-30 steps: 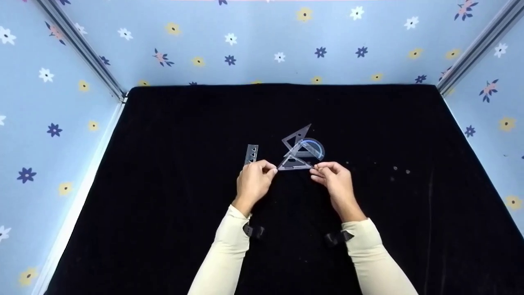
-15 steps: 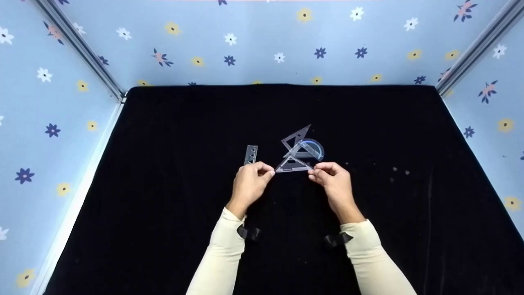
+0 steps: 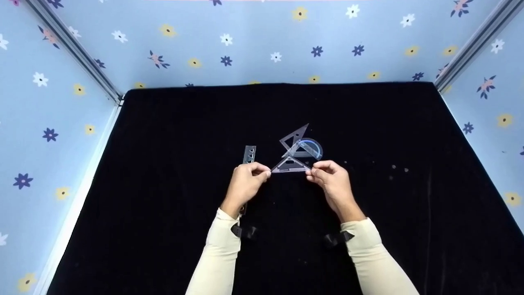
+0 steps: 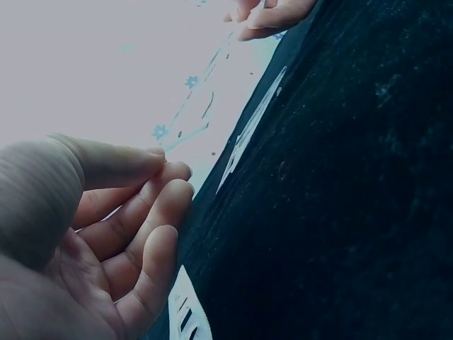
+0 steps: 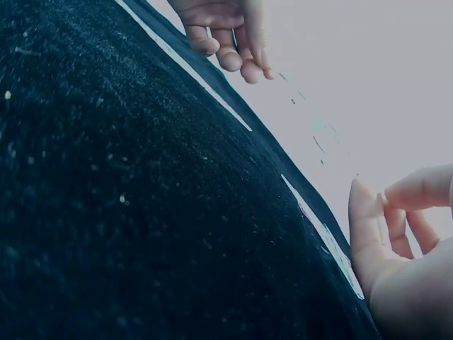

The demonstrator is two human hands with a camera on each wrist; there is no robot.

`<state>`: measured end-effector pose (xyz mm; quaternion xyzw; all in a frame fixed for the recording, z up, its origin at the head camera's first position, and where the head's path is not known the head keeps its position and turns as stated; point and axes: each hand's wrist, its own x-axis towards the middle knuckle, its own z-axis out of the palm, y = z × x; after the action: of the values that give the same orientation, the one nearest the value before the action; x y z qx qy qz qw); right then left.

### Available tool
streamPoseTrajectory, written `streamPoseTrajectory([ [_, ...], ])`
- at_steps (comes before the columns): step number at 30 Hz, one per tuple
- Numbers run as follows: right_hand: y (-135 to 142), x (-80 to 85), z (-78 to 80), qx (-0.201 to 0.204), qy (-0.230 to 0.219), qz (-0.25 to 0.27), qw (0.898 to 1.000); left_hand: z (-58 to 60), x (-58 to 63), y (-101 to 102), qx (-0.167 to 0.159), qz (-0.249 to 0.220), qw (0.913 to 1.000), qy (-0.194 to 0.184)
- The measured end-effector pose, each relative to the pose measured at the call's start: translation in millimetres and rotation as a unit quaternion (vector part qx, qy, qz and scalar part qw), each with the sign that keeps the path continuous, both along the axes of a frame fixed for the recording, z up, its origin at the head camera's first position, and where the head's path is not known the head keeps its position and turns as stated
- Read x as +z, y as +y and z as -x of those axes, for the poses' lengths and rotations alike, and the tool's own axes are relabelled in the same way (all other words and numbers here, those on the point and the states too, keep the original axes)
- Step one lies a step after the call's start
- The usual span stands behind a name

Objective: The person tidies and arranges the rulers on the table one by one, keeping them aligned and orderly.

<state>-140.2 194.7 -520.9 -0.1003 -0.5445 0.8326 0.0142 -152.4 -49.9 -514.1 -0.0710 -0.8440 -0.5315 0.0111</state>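
Transparent set square (image 3: 292, 167) was held, ends pinched by left hand (image 3: 245, 183) and right hand (image 3: 335, 183), above black cloth (image 3: 172, 155).

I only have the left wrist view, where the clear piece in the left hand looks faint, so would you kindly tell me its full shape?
Observer: In the head view it shows as a triangle, a clear set square.
Operator: Thank you; does anything curved lie beyond it?
Observer: Yes, a protractor with a blue arc lies beyond it and to the right.
Operator: Does the protractor lie on its own there?
Observer: No, from above it appears to overlap a second set square, though I cannot tell which is on top.
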Motion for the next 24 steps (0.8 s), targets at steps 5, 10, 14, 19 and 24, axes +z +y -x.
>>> streamPoseTrajectory([
  [5,1,0.6,-0.2,0.021,-0.016,0.016,1.0,0.5,0.0,-4,-0.006,-0.006,0.9999,-0.012],
  [10,1,1.2,-1.5,0.045,-0.027,0.03,0.998,-0.6,1.7,-9,-0.015,-0.005,0.9996,-0.024],
  [14,2,1.5,-1.3,0.064,-0.035,0.035,0.997,-1.0,4.3,-15,-0.029,-0.003,0.9992,-0.029],
  [19,2,3.1,-1.6,0.082,-0.041,0.037,0.995,-0.2,6.7,-21,-0.043,0.0,0.9983,-0.039],
  [24,2,4.7,-1.4,0.099,-0.053,0.023,0.993,-0.6,8.3,-24,-0.048,-0.001,0.9973,-0.055],
])
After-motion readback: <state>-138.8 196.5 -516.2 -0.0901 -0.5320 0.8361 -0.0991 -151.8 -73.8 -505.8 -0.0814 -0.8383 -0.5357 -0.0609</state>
